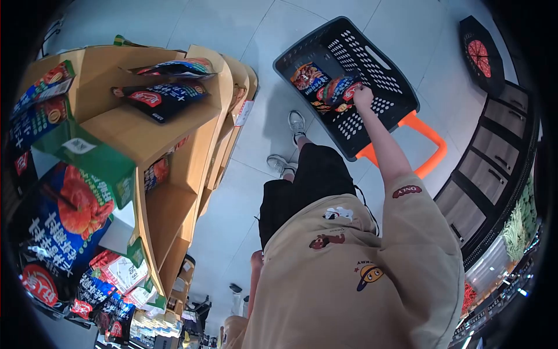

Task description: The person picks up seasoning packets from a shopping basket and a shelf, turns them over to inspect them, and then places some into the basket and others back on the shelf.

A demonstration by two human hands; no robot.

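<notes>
My right hand (364,98) reaches down into a dark grey shopping basket (401,96) on the floor. Its fingers are closed on the edge of a colorful food pouch (340,92) with a red logo. Another pouch (309,77), with a picture of food on it, lies inside against the basket's far left side. The basket's orange handle (433,139) leans out towards my right arm. My left hand (257,260) hangs low beside my body, mostly hidden by my sweatshirt, and its fingers cannot be made out.
A wooden display shelf (174,212) stands to my left, with dark pouches (165,100) on its upper level and more pouches at its near end. Dark-framed drawers (488,157) line the right side, near a black box-like object (479,55). My shoes (296,123) are left of the basket.
</notes>
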